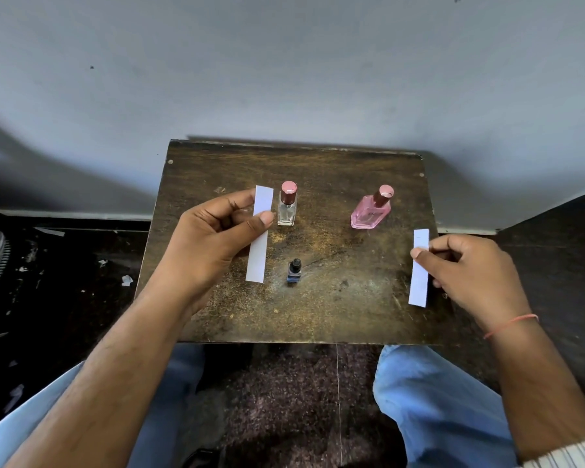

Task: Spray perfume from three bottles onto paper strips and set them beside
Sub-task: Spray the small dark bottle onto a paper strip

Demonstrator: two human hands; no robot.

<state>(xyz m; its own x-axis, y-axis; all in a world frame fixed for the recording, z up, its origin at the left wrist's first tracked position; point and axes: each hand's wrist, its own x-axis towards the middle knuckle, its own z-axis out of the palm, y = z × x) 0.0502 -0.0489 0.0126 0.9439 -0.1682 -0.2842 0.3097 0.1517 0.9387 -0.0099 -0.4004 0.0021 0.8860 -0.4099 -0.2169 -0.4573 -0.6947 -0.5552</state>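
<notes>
Seen from the head camera, over a small dark wooden worktop [335, 298] set against a pale wall [284, 62]. Toward the far left, a clear square bottle [287, 211] with a pink cap, upright. Toward the far right, a pink bottle [370, 214] with a pink cap, also upright, well apart from the clear one. Nearer the front, a small dark blue bottle [294, 271] with a black cap, standing between the two hands.

Left hand [210, 238] raised over the worktop's left part, grip closed on a white paper strip [260, 234] (thumb on the near face, fingertips behind), strip held lengthwise and roughly vertical in the frame, just beside the clear square bottle. Whether its lower end touches the wood: cannot tell.

Right hand [470, 265] at the worktop's right edge, grip pinched on a second white strip [419, 268], thumb and forefinger meeting at its upper part, lower end hanging near the edge. A thin red thread [510, 324] around that wrist.

Below the worktop, knees in blue jeans [436, 400] and a dark speckled floor [284, 400], scraps of paper [127, 280] scattered at the left.
</notes>
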